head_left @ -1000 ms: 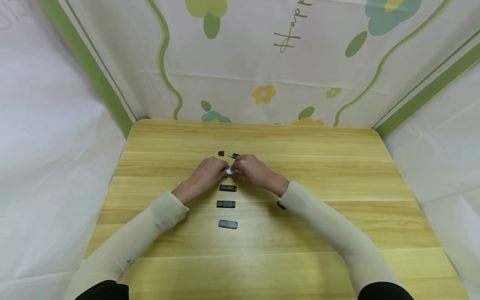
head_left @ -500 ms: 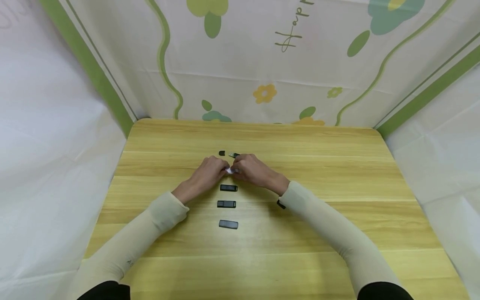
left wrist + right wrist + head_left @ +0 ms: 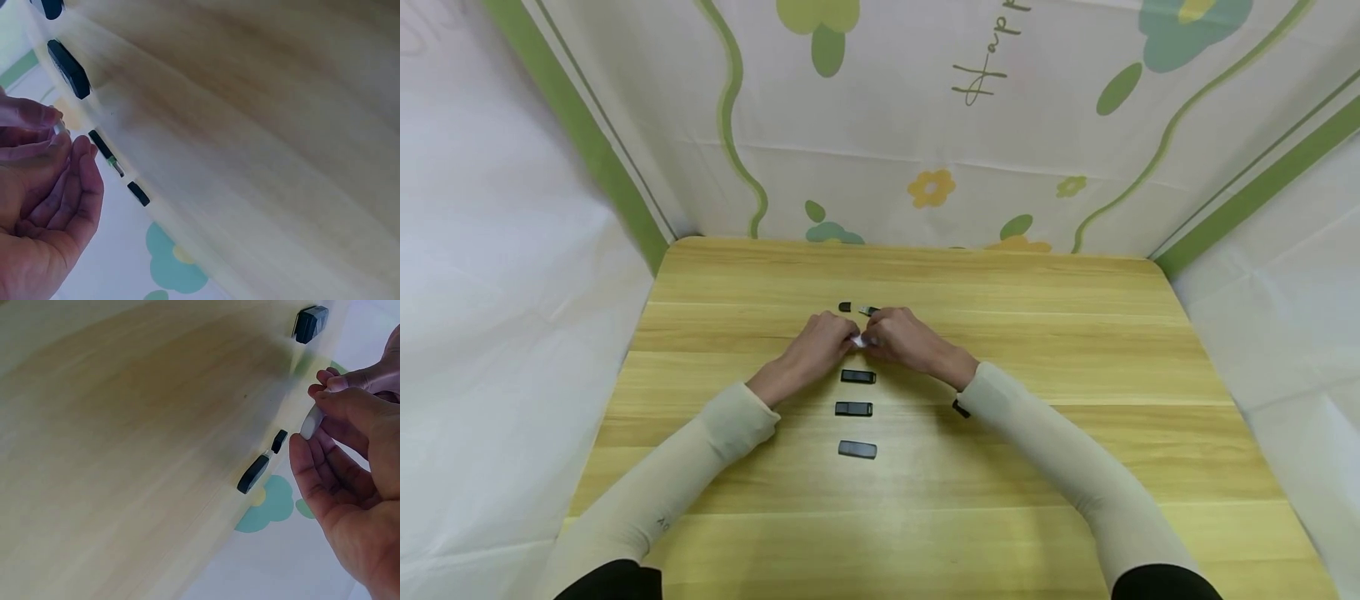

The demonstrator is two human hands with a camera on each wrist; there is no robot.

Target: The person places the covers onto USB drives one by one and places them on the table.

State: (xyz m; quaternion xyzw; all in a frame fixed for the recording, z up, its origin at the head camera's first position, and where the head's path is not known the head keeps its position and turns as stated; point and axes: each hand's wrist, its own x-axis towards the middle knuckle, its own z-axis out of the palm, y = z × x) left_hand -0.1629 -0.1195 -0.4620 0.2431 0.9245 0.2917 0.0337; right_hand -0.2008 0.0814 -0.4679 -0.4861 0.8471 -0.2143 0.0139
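Note:
Between the fingertips of both hands is a small white USB stick (image 3: 858, 342), mostly hidden by the fingers; its rounded end (image 3: 311, 422) shows in the right wrist view. My left hand (image 3: 820, 340) pinches its left end, and my right hand (image 3: 910, 340) pinches the other end. Just beyond the hands lie an uncapped black USB stick (image 3: 868, 311), its metal plug pointing left, and a separate black cap (image 3: 845, 307). In the left wrist view the bare plug (image 3: 117, 167) points toward the cap (image 3: 138, 194), apart from it.
Nearer the body, a column of dark USB sticks lies on the wooden table (image 3: 737, 500): one black (image 3: 858, 377), another black (image 3: 853, 408), and a grey one (image 3: 857, 450). A small black item (image 3: 961, 408) is partly covered by the right sleeve. Printed cloth walls (image 3: 850, 125) surround the table.
Both hands stay almost in place, still holding the white USB stick. The whole head view shifts very slightly to the right; the objects on the table have not visibly moved.

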